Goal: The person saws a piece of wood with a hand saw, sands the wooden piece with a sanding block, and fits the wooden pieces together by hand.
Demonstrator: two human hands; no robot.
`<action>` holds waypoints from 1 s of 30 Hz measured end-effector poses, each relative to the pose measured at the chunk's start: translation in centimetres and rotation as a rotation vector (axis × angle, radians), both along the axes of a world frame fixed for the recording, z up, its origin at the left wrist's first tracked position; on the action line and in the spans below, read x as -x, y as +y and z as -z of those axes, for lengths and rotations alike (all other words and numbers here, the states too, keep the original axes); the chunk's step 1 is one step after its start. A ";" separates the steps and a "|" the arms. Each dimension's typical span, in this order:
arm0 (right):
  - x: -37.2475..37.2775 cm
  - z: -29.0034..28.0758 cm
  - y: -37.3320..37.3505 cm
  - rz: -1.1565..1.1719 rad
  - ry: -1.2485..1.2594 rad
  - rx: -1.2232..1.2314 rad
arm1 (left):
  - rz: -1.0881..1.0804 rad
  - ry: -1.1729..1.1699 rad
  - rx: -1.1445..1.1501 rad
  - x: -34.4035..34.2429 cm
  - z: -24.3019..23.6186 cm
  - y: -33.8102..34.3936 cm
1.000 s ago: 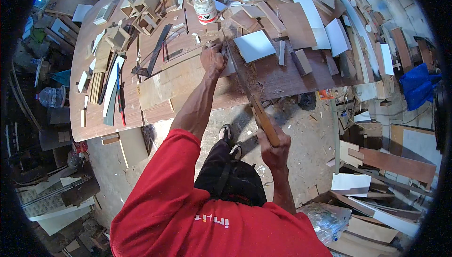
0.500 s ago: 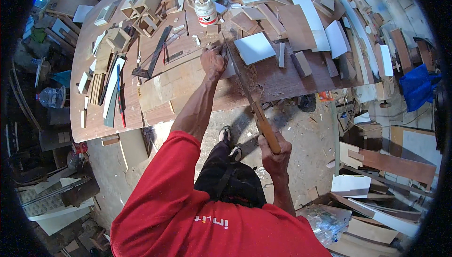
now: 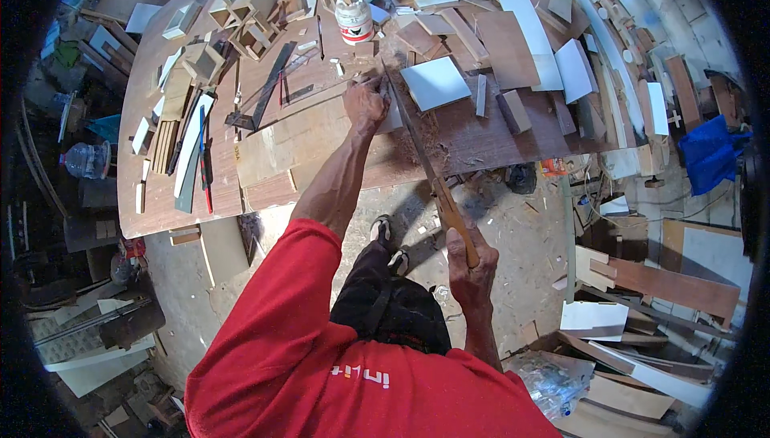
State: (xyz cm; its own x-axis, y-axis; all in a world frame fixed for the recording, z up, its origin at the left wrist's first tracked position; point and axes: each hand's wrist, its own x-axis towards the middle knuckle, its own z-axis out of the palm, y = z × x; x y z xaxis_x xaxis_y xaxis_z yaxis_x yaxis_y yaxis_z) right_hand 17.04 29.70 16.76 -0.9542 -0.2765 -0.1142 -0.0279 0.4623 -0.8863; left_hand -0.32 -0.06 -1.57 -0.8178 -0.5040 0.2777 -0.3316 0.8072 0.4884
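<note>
My right hand (image 3: 472,265) is wrapped round the wooden handle of a handsaw (image 3: 419,149), low in front of me beyond the table's near edge. From there the long thin blade slants up and away over the tabletop. Close to the left of its far end, my left hand (image 3: 367,104) presses down with curled fingers; what they grip is hidden beneath them. Under and beside my left forearm lies a flat plywood board (image 3: 293,139). Just past the knuckles sits a small wood block (image 3: 365,50).
Wood offcuts and a white panel (image 3: 435,83) lie right of the blade. A white tub (image 3: 354,22) holding sticks stands behind. To the left are a dark try square (image 3: 261,109), small wooden frames (image 3: 250,37) and a red pencil-like tool (image 3: 208,185). Planks are stacked at the right.
My right hand has drawn the saw slightly back toward me. My left hand stays in the same place on the table.
</note>
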 end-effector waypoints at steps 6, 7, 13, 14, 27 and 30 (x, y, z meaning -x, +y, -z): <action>1.1 1.2 -0.9 -0.011 0.090 0.019 | 0.007 -0.008 -0.041 -0.1 -0.1 -0.1; 1.5 1.5 -1.4 -0.027 0.170 0.053 | -0.003 -0.014 -0.064 0.1 0.0 0.0; 0.1 -0.2 -0.9 0.079 -0.043 0.096 | -0.003 -0.032 -0.034 -0.2 -0.5 0.2; 0.4 -0.2 -1.1 0.080 -0.006 0.089 | -0.005 -0.054 -0.060 -0.2 -0.9 0.5; 1.5 1.2 -1.9 0.010 0.154 0.101 | -0.037 -0.028 -0.082 0.3 0.3 -0.1; 0.1 0.2 -1.2 0.043 -0.009 0.074 | -0.010 0.045 -0.005 -0.3 0.7 -0.1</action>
State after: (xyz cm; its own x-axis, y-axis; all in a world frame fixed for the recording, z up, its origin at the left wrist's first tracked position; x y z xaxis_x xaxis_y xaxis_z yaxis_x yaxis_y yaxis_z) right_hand 16.97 28.51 16.56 -0.9643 -0.2435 -0.1041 -0.0010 0.3965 -0.9180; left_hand -0.03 -0.15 -2.24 -0.7994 -0.5137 0.3115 -0.3174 0.8013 0.5071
